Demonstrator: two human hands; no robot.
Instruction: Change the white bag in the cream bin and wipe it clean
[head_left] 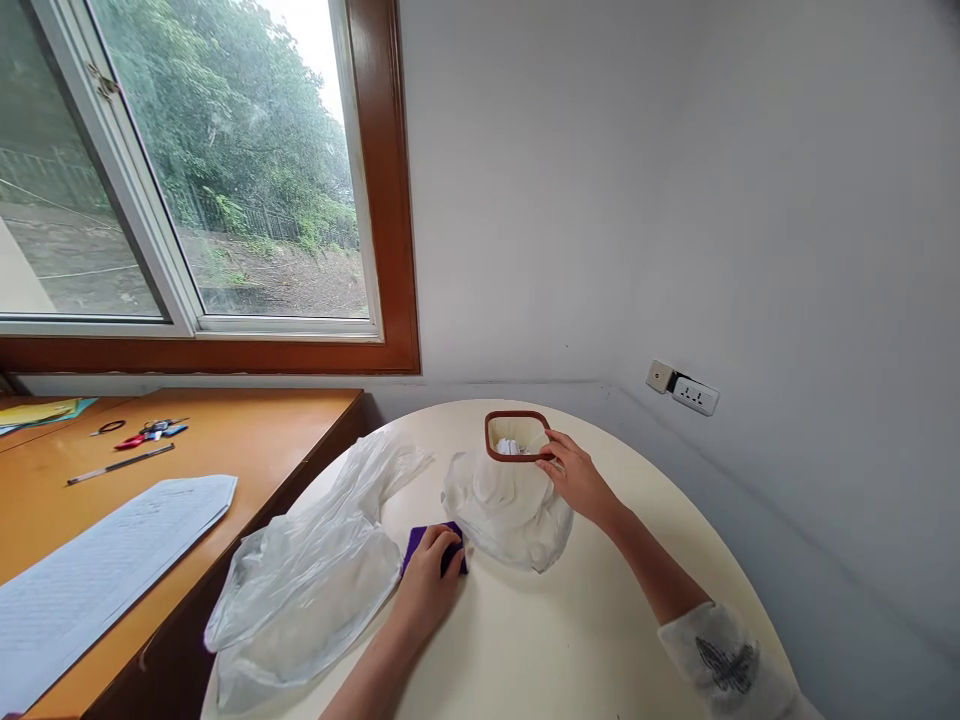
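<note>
My left hand (430, 577) presses down on a folded purple cloth (415, 545) on the round cream table (555, 640), its fingers curled over the cloth. With thumb and fingers, my right hand (574, 474) grips the right side of the brown rim of a small bin (517, 414). Some crumpled white paper (508, 447) lies inside the bin. A translucent plastic bag (517, 520) spreads in front of the bin and hides its lower body. Left of the purple cloth lies a large, crumpled clear plastic bag (322, 570), close to my left hand.
On the orange desk (285, 430) at left are stacked papers (112, 570), a pen (120, 465), keys (154, 430) and colored folders (45, 412). A window (247, 180) stands above it. Wall sockets (695, 395) are beyond the table's right edge.
</note>
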